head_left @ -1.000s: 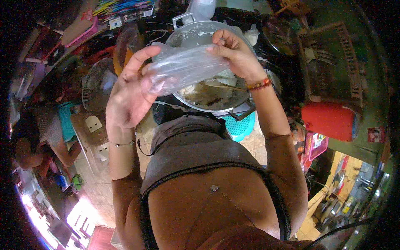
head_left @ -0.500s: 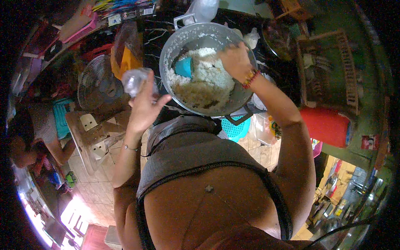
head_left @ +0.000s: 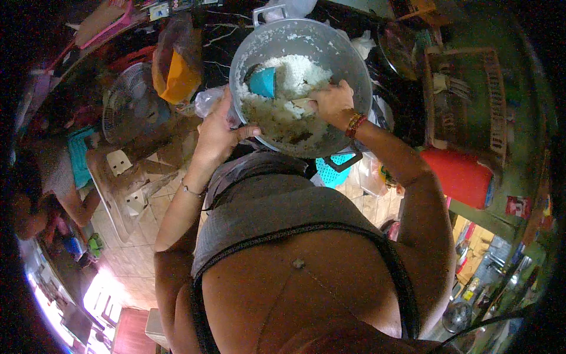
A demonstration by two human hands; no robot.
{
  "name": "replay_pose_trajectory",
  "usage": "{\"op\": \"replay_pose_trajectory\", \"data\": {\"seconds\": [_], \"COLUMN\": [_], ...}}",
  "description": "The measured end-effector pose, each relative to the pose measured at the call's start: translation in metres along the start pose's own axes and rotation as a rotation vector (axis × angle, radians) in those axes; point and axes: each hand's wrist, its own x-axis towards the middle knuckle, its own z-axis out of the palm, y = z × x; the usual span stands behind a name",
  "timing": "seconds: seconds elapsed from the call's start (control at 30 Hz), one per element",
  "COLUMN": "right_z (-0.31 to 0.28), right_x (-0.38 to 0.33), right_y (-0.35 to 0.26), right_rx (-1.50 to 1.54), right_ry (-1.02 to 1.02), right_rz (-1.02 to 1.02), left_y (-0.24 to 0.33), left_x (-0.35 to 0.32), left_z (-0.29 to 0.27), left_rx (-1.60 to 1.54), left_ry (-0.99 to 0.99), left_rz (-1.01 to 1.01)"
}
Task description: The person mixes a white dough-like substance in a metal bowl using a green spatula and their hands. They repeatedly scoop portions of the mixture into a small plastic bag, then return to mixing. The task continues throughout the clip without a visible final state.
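A large grey metal pot [head_left: 339, 54] stands on a black counter in front of me, with white rice [head_left: 298, 71] inside. The rice on the near side looks brownish and wet. A blue cup [head_left: 262, 82] lies tipped in the rice on the left. My left hand [head_left: 219, 131] is against the pot's near left rim, thumb along the edge and fingers down the outside. Beyond those fingers sits a crumpled clear plastic bag [head_left: 209, 102]. Inside the pot, my right hand [head_left: 334, 105] is closed round a pale flat utensil [head_left: 302, 104], its end in the rice; its exact kind is unclear.
An orange packet in a plastic bag [head_left: 177, 76] and a fan [head_left: 131, 100] are on the left. A wooden chair [head_left: 112, 194] and another person's arm [head_left: 79, 203] appear further left. On the right are a dish rack [head_left: 463, 100] and a red container [head_left: 457, 177]. A turquoise basket [head_left: 331, 174] sits below the pot.
My left hand has come from the air beside the pot onto its rim. My right hand has moved down from the far right side toward the rice; the pale utensil now shows in it.
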Motion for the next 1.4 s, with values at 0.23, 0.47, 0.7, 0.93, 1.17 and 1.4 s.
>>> {"op": "replay_pose_trajectory", "data": {"seconds": [0.23, 0.47, 0.7, 0.93, 1.17, 1.4], "right_z": [-0.003, -0.006, -0.017, -0.072, -0.136, -0.153], "right_x": [-0.005, 0.006, -0.007, -0.033, -0.047, -0.046], "right_y": [-0.031, -0.029, -0.004, 0.038, 0.059, -0.002], "right_rx": [0.286, 0.571, 0.890, 1.105, 0.918, 0.035], "right_ry": [0.057, -0.038, -0.032, 0.185, 0.223, 0.387], "right_rz": [0.113, 0.058, 0.132, 0.151, 0.218, 0.268], "left_y": [-0.017, 0.002, 0.049, 0.054, 0.057, 0.071], "left_x": [-0.001, -0.004, 0.003, 0.086, 0.110, 0.067], "left_z": [0.008, -0.003, -0.060, -0.088, -0.024, 0.032], "left_rx": [-0.191, 0.127, -0.428, -1.029, -1.368, -1.185], "left_ry": [-0.021, 0.007, 0.150, -0.061, -0.613, -0.379], "left_rz": [-0.042, 0.059, 0.203, 0.182, 0.084, 0.119]}}
